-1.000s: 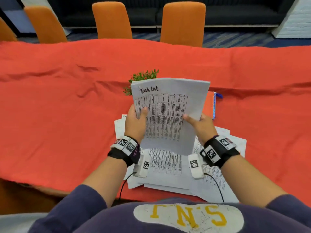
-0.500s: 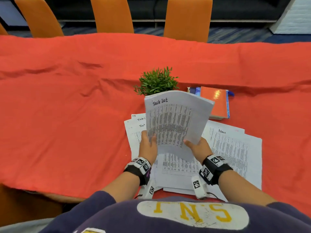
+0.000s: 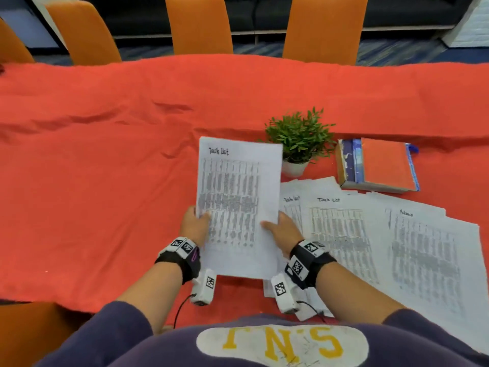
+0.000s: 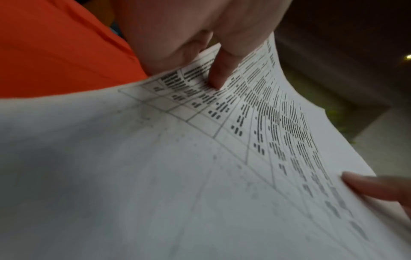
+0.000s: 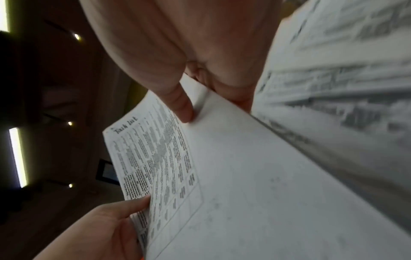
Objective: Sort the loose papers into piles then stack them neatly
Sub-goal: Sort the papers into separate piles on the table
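Note:
Both hands hold a thin sheaf of printed sheets headed "Task List" (image 3: 238, 197) just above the red tablecloth, left of the loose spread. My left hand (image 3: 194, 225) pinches its left edge, thumb on top (image 4: 219, 73). At the right edge my right hand (image 3: 281, 231) pinches it, thumb on the page (image 5: 180, 103). The sheaf fills both wrist views (image 4: 200, 176) (image 5: 233, 176). To the right, several loose papers (image 3: 370, 234) lie fanned and overlapping on the cloth, some headed "Task List", one with another heading.
A small potted plant (image 3: 300, 139) stands just behind the held sheaf. A stack of books (image 3: 378, 165) with an orange cover lies to its right. The red tablecloth (image 3: 105, 168) stretches wide to the left. Orange chairs (image 3: 198, 25) line the far side.
The held sheaf has come down from upright in front of me and moved left of the spread, now lying nearly flat. More of the loose papers, the plant and the books show.

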`<state>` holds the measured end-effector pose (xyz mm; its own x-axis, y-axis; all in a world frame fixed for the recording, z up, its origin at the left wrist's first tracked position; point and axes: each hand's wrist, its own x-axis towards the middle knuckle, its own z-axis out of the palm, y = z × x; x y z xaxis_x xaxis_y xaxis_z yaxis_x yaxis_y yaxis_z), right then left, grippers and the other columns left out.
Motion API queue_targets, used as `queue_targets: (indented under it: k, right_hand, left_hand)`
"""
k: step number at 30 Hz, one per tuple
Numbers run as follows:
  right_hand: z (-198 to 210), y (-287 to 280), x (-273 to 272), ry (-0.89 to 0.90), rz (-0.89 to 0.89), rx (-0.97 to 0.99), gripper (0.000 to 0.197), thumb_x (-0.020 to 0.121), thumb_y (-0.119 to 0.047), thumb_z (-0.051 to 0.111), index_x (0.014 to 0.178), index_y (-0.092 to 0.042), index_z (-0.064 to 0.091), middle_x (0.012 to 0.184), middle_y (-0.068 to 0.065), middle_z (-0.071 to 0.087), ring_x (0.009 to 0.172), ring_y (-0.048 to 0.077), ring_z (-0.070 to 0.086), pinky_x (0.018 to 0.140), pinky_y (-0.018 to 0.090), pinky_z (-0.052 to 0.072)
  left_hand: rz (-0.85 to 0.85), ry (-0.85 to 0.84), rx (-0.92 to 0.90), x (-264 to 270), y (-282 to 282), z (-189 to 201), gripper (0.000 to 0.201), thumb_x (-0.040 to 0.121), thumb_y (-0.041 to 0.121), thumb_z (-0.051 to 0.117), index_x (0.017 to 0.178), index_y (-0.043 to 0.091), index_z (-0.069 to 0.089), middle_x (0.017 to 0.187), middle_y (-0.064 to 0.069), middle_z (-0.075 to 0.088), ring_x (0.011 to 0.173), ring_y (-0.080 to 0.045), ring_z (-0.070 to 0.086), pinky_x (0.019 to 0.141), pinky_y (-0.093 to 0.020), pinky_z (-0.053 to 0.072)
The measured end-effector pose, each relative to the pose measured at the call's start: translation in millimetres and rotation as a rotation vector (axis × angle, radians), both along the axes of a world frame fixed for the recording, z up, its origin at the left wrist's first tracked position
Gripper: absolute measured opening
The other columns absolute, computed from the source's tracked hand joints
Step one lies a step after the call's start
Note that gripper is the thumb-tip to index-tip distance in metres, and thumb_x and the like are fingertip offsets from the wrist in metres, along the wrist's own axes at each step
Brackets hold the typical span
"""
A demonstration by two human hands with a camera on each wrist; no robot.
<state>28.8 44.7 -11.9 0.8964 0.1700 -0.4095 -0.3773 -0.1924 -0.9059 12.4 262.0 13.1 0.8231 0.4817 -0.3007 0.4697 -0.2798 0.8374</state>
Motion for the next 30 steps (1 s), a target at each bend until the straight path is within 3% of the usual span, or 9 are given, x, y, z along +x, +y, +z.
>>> queue_targets:
  k: [5,9,12,15,18,20,24,28,30]
  right_hand:
    - [-36.7,67.9,-13.9,0.117,0.182,-0.194,0.039,0.089,-0.022,0.06,0.124,-0.006,0.057,0.123,0.009,0.063,0.109,0.028,0.061,0.089,0.032,0.049]
    - [-58.5,85.8,-21.9,0.18,0.262,-0.373,0.042,0.088,-0.025,0.061,0.123,-0.003,0.052,0.124,0.011,0.059,0.112,0.028,0.058,0.088,0.029,0.046]
    - [-61.6,87.5,-25.6,0.176,0.261,-0.439,0.033,0.089,-0.015,0.058,0.12,-0.004,0.052,0.12,0.012,0.06,0.11,0.028,0.058,0.082,0.026,0.042]
    - [-56.0,78.6,-23.9,0.169,0.237,-0.444,0.033,0.087,-0.008,0.056,0.119,-0.007,0.055,0.119,0.011,0.062,0.108,0.028,0.059,0.09,0.03,0.047]
    - [-39.7,44.8,-15.9,0.17,0.093,-0.31,0.026,0.082,-0.007,0.057,0.107,-0.009,0.062,0.097,0.013,0.068,0.081,0.024,0.065,0.084,0.039,0.056]
    - [-29.1,-0.4,-6.5,0.133,-0.023,-0.346,0.021,0.084,-0.008,0.059,0.105,-0.012,0.062,0.091,0.007,0.064,0.071,0.016,0.061,0.07,0.03,0.054]
    - [-29.8,-116.1,3.0,0.118,-0.275,-0.706,0.034,0.084,-0.012,0.063,0.117,-0.011,0.06,0.12,0.013,0.058,0.101,0.031,0.061,0.083,0.031,0.05]
    - [-36.9,-190.5,-7.5,0.34,-0.34,-1.035,0.066,0.08,-0.029,0.071,0.135,-0.007,0.042,0.137,0.024,0.038,0.123,0.04,0.043,0.093,0.044,0.046]
    - [-45.1,-209.6,-12.3,0.424,-0.274,-1.054,0.089,0.075,-0.038,0.075,0.143,-0.006,0.027,0.145,0.024,0.029,0.132,0.041,0.034,0.102,0.049,0.04]
  left_hand:
    - [0.082,0.266,-0.009,-29.4,74.2,-51.0,0.024,0.091,0.005,0.052,0.114,-0.002,0.056,0.112,-0.018,0.064,0.094,-0.031,0.062,0.082,-0.038,0.05]
    - [0.127,0.411,0.004,-45.5,93.5,-81.0,0.038,0.09,0.004,0.049,0.127,-0.006,0.047,0.12,-0.019,0.06,0.101,-0.034,0.06,0.086,-0.04,0.051]
    - [0.162,0.477,0.006,-51.8,90.3,-89.0,0.052,0.092,0.002,0.045,0.142,-0.003,0.032,0.136,-0.023,0.048,0.116,-0.038,0.054,0.095,-0.043,0.046]
    - [0.138,0.508,0.077,-49.9,87.1,-93.2,0.052,0.091,0.001,0.043,0.142,-0.005,0.03,0.133,-0.026,0.05,0.114,-0.04,0.056,0.091,-0.041,0.048]
    - [0.105,0.526,0.123,-45.6,82.5,-95.5,0.051,0.092,0.0,0.041,0.142,-0.005,0.03,0.133,-0.026,0.049,0.114,-0.04,0.055,0.086,-0.039,0.046]
    - [0.082,0.553,0.16,-42.7,78.7,-94.7,0.05,0.094,-0.001,0.04,0.142,-0.006,0.029,0.138,-0.026,0.045,0.12,-0.041,0.051,0.089,-0.04,0.044]
    - [0.091,0.572,0.278,-38.8,70.4,-88.8,0.044,0.09,0.007,0.05,0.129,-0.013,0.044,0.128,-0.03,0.051,0.116,-0.042,0.052,0.093,-0.042,0.045]
    - [0.198,0.502,0.448,-28.9,30.9,-66.1,0.072,0.081,0.007,0.061,0.144,0.006,0.025,0.145,-0.019,0.029,0.132,-0.035,0.032,0.112,-0.047,0.028]
    - [0.055,0.462,0.458,-19.0,-2.1,-55.8,0.066,0.082,0.009,0.058,0.143,0.011,0.032,0.149,-0.014,0.025,0.135,-0.034,0.029,0.112,-0.047,0.028]
